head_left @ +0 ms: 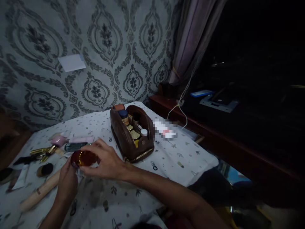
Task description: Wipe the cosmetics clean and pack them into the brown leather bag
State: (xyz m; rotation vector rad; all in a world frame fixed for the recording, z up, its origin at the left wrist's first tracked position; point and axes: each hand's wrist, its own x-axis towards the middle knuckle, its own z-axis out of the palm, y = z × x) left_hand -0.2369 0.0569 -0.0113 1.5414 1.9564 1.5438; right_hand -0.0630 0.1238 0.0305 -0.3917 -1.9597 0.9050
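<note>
A small amber-red bottle (87, 158) with a gold band lies sideways between my two hands above the table. My right hand (108, 163) is closed on its right end, thumb below and fingers above. My left hand (68, 180) is closed around the darker red left end, with some of its fingers hidden. Right of the hands, an unzipped brown cosmetic bag (122, 141) stands packed with small containers, among them a jar with a dark blue cap (123, 114) and a white cap (144, 132).
Several cosmetics lie at the left, including a dark green tube (75, 146), a pink jar (58, 141), a round black compact (47, 169) and a long beige tube (39, 194). A white cable (183, 95) hangs by the curtain (188, 35). A dark red wooden ledge (205, 136) borders the table's right.
</note>
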